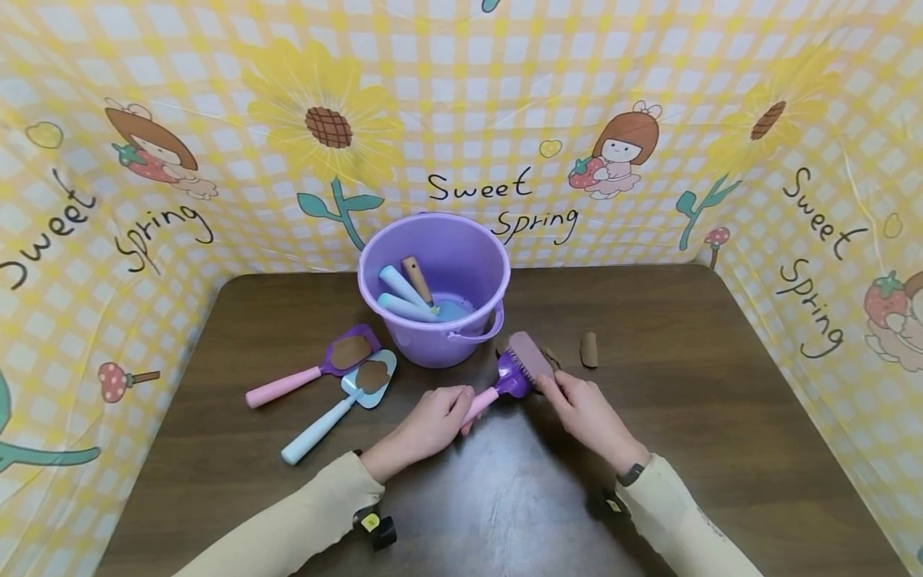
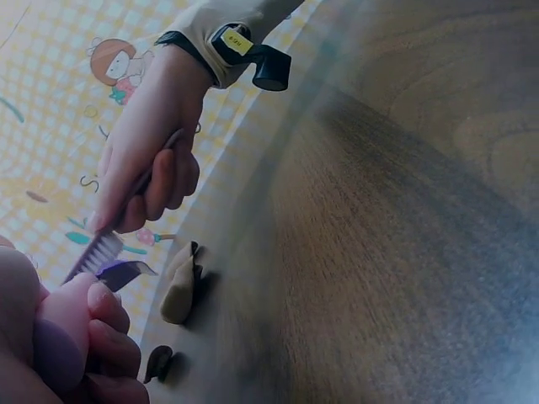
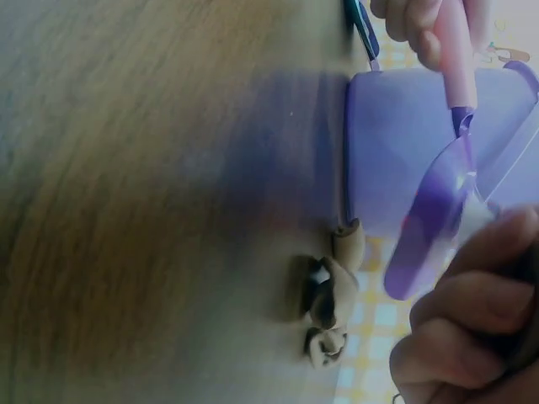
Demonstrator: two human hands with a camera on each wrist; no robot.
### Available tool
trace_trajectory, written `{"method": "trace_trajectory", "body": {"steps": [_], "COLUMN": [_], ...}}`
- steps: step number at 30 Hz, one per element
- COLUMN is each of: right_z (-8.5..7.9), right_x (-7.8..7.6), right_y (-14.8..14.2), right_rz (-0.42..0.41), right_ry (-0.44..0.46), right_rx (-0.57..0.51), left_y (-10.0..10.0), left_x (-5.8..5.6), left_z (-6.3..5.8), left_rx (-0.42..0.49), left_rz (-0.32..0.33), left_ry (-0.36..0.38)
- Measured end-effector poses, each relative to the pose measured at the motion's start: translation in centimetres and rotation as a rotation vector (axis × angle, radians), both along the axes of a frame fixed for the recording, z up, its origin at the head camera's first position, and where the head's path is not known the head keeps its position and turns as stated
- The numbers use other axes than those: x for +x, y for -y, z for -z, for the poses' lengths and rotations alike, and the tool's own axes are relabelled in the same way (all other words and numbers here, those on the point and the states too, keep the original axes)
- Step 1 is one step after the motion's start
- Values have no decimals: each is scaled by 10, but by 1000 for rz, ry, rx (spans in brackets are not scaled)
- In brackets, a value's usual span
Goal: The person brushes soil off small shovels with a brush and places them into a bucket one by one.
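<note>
My left hand [image 1: 433, 421] grips the pink handle of a small purple shovel [image 1: 510, 377], held over the table. In my right hand [image 1: 587, 417] is a brush [image 1: 530, 355] with a flat mauve back. Its bristles [image 2: 103, 251] meet the shovel's blade, and the left wrist view shows my right fingers [image 2: 173, 181] curled round the brush. From the right wrist, the smooth purple underside of the blade [image 3: 425, 223] faces the camera. Beyond the brush lie curled brown pieces [image 3: 333, 290], partly hidden by it in the head view.
Behind my hands stands a purple bucket [image 1: 433, 344] holding several handled tools [image 1: 407, 292]. Left of it lie a purple shovel with a pink handle [image 1: 284, 388] and a light blue shovel [image 1: 317, 430], both with brown patches on their blades. Another brown piece [image 1: 589, 350] lies at right.
</note>
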State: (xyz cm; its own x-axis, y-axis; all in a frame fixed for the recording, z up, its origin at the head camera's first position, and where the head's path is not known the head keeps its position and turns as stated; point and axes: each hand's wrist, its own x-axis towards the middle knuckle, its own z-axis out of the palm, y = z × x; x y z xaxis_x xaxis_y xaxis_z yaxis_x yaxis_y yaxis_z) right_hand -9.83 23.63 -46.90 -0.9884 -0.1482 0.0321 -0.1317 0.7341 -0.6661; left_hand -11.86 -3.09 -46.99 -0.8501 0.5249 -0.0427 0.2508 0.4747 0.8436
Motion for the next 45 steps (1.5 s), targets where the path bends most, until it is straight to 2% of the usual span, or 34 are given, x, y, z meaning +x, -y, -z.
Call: {"method": "trace_trajectory", "body": {"steps": [4, 7, 13, 15, 19, 22, 24, 27, 30, 32, 34, 36, 40, 43, 45], "right_z": [0, 0, -1, -2, -1, 0, 0, 1, 1, 1, 2, 3, 7, 8, 8], "right_x": [-3, -3, 2, 2, -1, -4, -3, 0, 6, 9, 10, 9, 7, 5, 5], "right_y": [-3, -3, -1, 0, -3, -6, -7, -5, -1, 2, 3, 3, -2, -5, -6], "right_rz": [98, 112, -95, -117, -19, 67, 93, 53, -58, -110, -128, -98, 21, 100, 110], "right_ry": [11, -3, -5, 20, 77, 89, 82, 58, 20, -15, -35, -50, 19, 78, 74], "right_rx": [40, 28, -80, -88, -35, 20, 22, -13, -62, -59, -44, -3, 25, 2, -13], "left_y": [-1, -1, -3, -3, -1, 0, 1, 1, 1, 0, 0, 0, 1, 1, 1], "left_x": [0, 0, -2, -2, -1, -1, -1, -2, -3, -3, -3, -3, -2, -1, -1], "left_z": [-1, 0, 0, 0, -1, -2, -2, -1, 0, 1, 1, 0, 1, 2, 3], "left_rx": [-1, 0, 40, 50, 48, 38, 36, 38, 50, 67, 86, 99, 107, 103, 96], "left_rz": [-6, -11, -40, -56, -55, -34, -33, -31, -37, -41, -47, -49, -42, -28, -21], "left_ry": [-8, -4, 2, -2, 7, 16, 21, 30, 54, 68, 68, 57, 33, 43, 49]}}
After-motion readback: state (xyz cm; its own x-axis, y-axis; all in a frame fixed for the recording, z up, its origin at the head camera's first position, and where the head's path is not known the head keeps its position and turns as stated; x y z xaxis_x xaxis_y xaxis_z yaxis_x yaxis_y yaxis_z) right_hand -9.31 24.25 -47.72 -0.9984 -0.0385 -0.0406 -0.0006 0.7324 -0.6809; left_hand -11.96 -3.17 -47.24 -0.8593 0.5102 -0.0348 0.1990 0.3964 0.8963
